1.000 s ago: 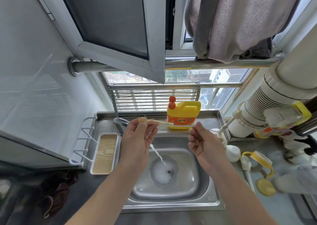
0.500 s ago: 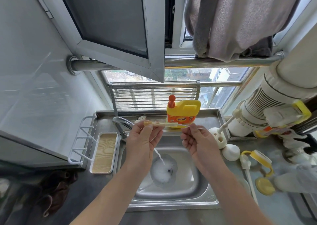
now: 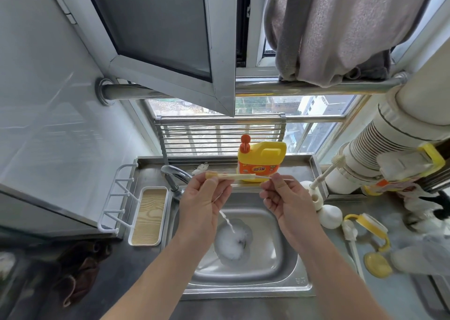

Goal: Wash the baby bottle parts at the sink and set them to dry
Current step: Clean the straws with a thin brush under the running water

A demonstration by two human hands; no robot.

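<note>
Straw (image 3: 231, 176) looks light, bendy & slippery: left hand (image 3: 202, 202) pinches its end, right hand (image 3: 287, 197) pinches thin brush (image 3: 286, 179).

left grip (image 3: 199, 207) and right grip (image 3: 289, 202) are bare, as are both forearms; short, plain thumbnails.

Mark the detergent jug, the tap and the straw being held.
detergent jug (image 3: 262, 158): head view, on its yellow body.
tap (image 3: 173, 172): head view, on the curved spout.
straw (image 3: 233, 176): head view, on its middle stretch.
</note>
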